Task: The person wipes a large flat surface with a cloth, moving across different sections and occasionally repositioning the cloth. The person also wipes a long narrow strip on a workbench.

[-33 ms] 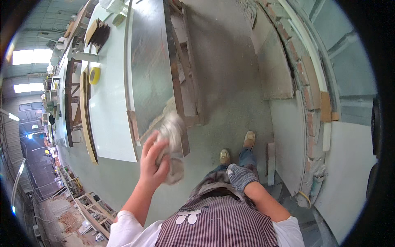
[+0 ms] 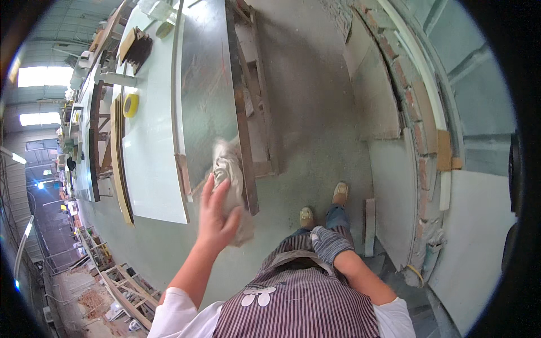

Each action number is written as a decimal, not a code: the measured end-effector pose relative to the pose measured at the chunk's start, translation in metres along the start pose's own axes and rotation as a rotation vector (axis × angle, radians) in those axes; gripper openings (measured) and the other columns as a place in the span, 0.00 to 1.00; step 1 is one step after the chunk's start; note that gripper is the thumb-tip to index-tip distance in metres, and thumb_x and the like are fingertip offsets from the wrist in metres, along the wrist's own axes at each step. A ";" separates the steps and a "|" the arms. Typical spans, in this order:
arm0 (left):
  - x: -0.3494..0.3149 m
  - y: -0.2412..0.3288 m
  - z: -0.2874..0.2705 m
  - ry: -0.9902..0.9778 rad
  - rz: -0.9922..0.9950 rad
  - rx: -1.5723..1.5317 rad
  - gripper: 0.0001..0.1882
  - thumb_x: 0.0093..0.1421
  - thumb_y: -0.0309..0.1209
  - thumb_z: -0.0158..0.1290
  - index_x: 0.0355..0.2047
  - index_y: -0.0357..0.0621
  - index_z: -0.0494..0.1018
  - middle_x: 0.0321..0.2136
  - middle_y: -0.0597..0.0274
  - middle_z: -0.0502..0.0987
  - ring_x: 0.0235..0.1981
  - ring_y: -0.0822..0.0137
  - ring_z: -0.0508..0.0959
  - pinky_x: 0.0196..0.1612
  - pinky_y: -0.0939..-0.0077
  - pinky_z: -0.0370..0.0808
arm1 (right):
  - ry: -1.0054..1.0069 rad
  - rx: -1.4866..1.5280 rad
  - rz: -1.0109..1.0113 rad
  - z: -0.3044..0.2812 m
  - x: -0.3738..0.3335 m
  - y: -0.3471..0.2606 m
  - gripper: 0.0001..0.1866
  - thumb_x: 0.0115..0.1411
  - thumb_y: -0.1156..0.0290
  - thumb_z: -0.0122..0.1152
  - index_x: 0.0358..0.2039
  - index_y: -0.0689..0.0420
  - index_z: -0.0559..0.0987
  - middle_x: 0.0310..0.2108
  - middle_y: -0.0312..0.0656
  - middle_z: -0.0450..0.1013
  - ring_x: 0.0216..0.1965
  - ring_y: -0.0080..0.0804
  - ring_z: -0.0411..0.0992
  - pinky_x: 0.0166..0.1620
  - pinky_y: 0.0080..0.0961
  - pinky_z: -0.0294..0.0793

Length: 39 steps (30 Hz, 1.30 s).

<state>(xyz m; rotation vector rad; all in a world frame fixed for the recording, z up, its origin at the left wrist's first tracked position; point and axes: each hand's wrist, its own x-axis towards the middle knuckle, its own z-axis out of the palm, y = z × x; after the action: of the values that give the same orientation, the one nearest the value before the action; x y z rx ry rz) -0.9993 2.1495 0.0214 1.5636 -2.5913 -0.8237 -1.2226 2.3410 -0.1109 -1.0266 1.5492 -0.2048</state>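
Note:
My left hand (image 2: 216, 217), bare, holds a crumpled pale cloth (image 2: 227, 172) at the near end of a dark, shiny slab (image 2: 206, 84). Its fingers lie over the cloth's left side, with the thumb on the right. The upper part of the cloth rests against the slab and is slightly blurred; the lower part hangs past the near end. A dull, dusty patch shows on the slab beside the cloth. My right hand (image 2: 331, 244), in a grey knitted glove, is closed in front of my striped apron (image 2: 298, 304). Whatever it may hold is hidden.
Left of the slab lies a white panel (image 2: 149, 163) bearing a yellow tape roll (image 2: 130, 105) and a dark-bristled brush (image 2: 137, 49). A wooden frame (image 2: 262, 101) supports the slab. Boards (image 2: 389, 191) lean against the brick-edged wall at right. Wooden racks (image 2: 127, 287) stand lower left.
The cloth's far end has shifted up and left along the slab. My left fingers, more curled before, are straighter over the cloth. My right hand stays in place.

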 end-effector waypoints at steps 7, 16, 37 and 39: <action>0.079 0.001 0.061 0.246 -0.215 0.392 0.48 0.53 0.37 0.63 0.70 0.55 0.49 0.69 0.34 0.44 0.68 0.28 0.48 0.65 0.32 0.50 | 0.077 0.017 0.010 -0.056 -0.015 0.013 0.18 0.68 0.60 0.46 0.48 0.59 0.76 0.46 0.60 0.75 0.49 0.58 0.74 0.53 0.44 0.72; 0.219 -0.005 0.025 0.284 -0.280 0.372 0.46 0.55 0.39 0.62 0.71 0.64 0.49 0.72 0.43 0.41 0.70 0.32 0.45 0.67 0.33 0.46 | 0.152 -0.099 0.021 -0.160 0.010 -0.001 0.19 0.68 0.58 0.45 0.46 0.59 0.76 0.46 0.61 0.75 0.50 0.61 0.72 0.53 0.48 0.71; 0.563 -0.003 -0.085 0.199 -0.293 0.380 0.42 0.61 0.40 0.56 0.72 0.70 0.48 0.74 0.53 0.37 0.72 0.38 0.41 0.68 0.34 0.43 | 0.096 -0.260 0.024 -0.418 0.189 -0.163 0.21 0.69 0.58 0.42 0.50 0.60 0.74 0.49 0.60 0.73 0.52 0.59 0.71 0.55 0.44 0.70; 0.593 -0.010 -0.093 0.231 -0.207 0.453 0.43 0.59 0.38 0.57 0.71 0.70 0.49 0.74 0.55 0.37 0.72 0.37 0.42 0.68 0.33 0.43 | 0.115 -0.262 0.018 -0.435 0.214 -0.173 0.21 0.69 0.58 0.42 0.51 0.60 0.74 0.50 0.60 0.73 0.53 0.59 0.70 0.56 0.43 0.70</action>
<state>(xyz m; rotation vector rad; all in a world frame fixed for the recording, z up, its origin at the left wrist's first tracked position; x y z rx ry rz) -1.2650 1.6164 -0.0556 1.9206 -2.5909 -0.0368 -1.4967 1.9127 -0.0310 -1.2224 1.7203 -0.0485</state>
